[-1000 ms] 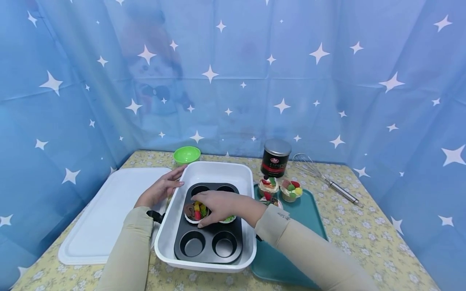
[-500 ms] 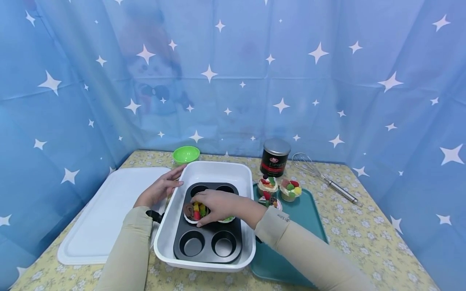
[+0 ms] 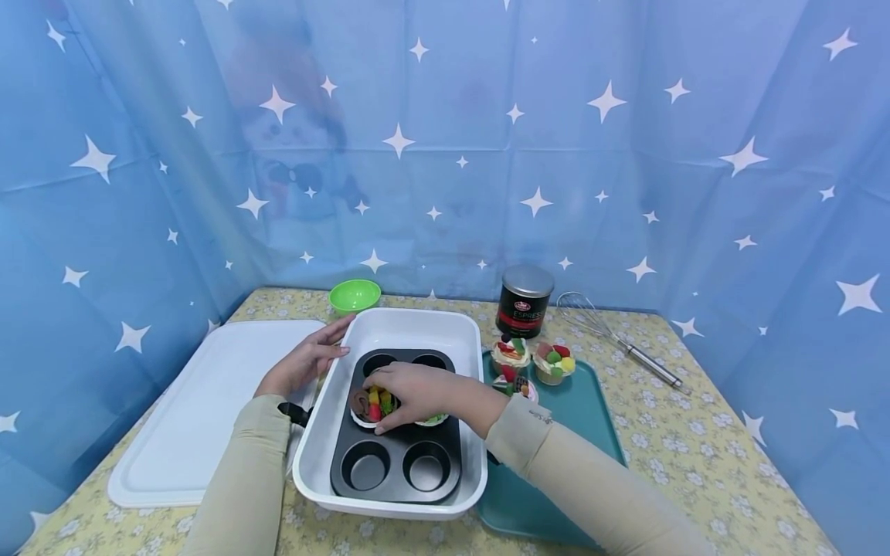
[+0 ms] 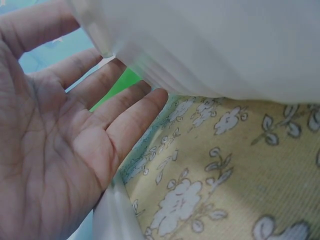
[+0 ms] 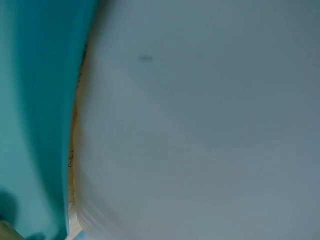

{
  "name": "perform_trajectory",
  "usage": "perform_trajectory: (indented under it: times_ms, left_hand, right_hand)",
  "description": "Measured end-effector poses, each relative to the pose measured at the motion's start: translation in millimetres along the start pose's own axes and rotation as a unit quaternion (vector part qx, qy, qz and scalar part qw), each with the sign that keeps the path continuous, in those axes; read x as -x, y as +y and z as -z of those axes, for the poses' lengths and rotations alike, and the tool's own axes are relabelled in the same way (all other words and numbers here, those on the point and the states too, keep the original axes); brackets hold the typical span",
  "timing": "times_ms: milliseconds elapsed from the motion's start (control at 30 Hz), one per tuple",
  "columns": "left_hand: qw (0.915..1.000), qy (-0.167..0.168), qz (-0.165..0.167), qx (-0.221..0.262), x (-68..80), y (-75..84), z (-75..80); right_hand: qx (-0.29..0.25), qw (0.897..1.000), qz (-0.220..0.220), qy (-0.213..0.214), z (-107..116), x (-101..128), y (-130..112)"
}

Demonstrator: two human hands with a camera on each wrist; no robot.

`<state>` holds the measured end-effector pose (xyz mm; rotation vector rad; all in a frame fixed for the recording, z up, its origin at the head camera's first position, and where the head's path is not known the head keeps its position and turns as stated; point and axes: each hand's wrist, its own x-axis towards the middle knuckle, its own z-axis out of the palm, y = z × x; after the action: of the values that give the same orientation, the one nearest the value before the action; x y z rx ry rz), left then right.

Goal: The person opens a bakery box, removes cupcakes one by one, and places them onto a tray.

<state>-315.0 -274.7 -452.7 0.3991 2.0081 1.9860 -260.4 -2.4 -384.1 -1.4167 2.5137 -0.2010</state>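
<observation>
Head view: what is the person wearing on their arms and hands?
Both arms wear long beige sleeves that end at the wrists. The left hand and right hand are bare, without gloves. A small black strap or device sits at the left wrist. No rings show.

both arms wear long, close-fitting sleeves of a pale beige, khaki-like cloth, plain and smooth, reaching down to the wrists. the right sleeve [image 3: 591, 483] carries a small dark marking near its cuff, at about 11 o'clock from the sleeve's middle, too small to read. the left sleeve [image 3: 243, 479] ends beside a dark strap-like piece at the wrist. the left hand [image 3: 302, 363] and right hand [image 3: 417, 390] are bare, with no gloves or rings to be seen.
</observation>
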Motion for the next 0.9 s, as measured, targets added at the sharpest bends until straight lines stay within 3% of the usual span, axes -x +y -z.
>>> perform_trajectory:
  times_ms: [467,900]
  left_hand:
    - [0.9999,-0.013,-0.005,0.0,1.0,1.0,-0.6]
    - [1.0,-0.003,0.004,-0.006,3.3,3.5,-2.4]
  right_hand:
    - [0.015,1.0,0.018,0.008,-0.4,1.3,-1.2]
    - [0.045,0.997,0.058,0.038,1.7,1.5,-0.1]
